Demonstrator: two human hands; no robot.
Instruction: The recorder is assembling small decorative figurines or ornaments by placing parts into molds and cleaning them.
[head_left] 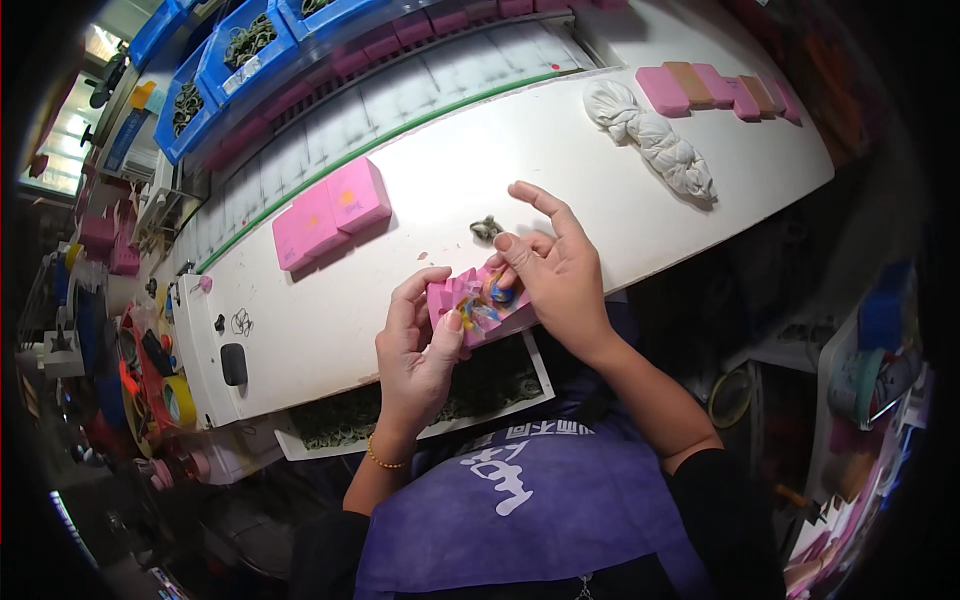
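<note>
Over the near edge of the white table, my left hand grips a pink piece with folded or cut flaps. Blue and yellow patches show on its inner side. My right hand bends over the piece's right end, its thumb and curled fingers close to a blue-and-yellow part. One right finger is stretched out to the far left; whatever lies under the others is partly hidden. Just beyond the hands, a small grey-green clump lies on the table.
Pink blocks sit left of centre, beside a green-edged conveyor belt. Blue bins hold greenish loops. A twisted white cloth and pink and tan blocks lie at right. An open drawer of green loops protrudes below the table.
</note>
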